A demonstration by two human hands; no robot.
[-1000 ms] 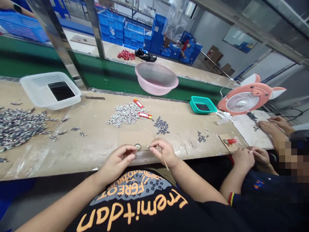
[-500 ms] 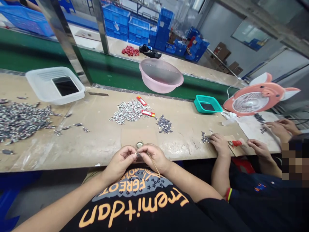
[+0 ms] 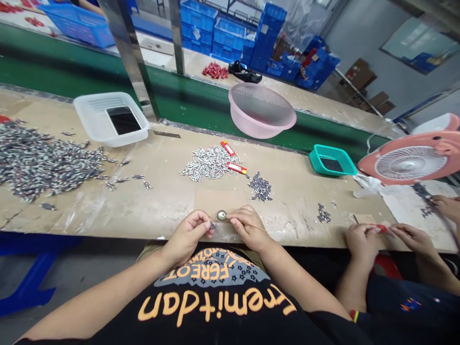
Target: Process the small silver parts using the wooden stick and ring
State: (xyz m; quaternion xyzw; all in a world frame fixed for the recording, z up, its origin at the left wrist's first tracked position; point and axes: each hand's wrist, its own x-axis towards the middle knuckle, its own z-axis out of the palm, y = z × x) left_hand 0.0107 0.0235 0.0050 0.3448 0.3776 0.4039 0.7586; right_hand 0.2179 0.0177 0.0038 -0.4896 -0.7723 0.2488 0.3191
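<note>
Small gray piece (image 3: 212,225) is what the hands are on, lower middle of the frame, and honestly it's tough to see because the fingers cover a lot of it. Going big to small: the tabletop (image 3: 294,184) runs across the middle and gets cut off at both sides. Big mixed pile (image 3: 46,163) at the left gets chopped by the frame edge, and so does the pink fan (image 3: 409,158) at the right. Pink basin (image 3: 262,127) is upper middle, its bottom hidden by its own wall. The pale pile (image 3: 208,163) near the center is such a jumble I can't pick out single bits. Next to it there's a smaller dark pile (image 3: 260,187).

Left hand (image 3: 194,232): thumb and fingers pinched narrow on that gray piece. Right hand (image 3: 247,227): fingers closed around a thin stick (image 3: 257,227), its front end lost behind them. A bottle cap (image 3: 222,215) sits between the hands; can't tell if the right fingertips touch it.

As for the piece itself, what pokes out is tiny, dark gray, kinda flat-looking, right at the left fingertips. Outline's too blurry to call.
</note>
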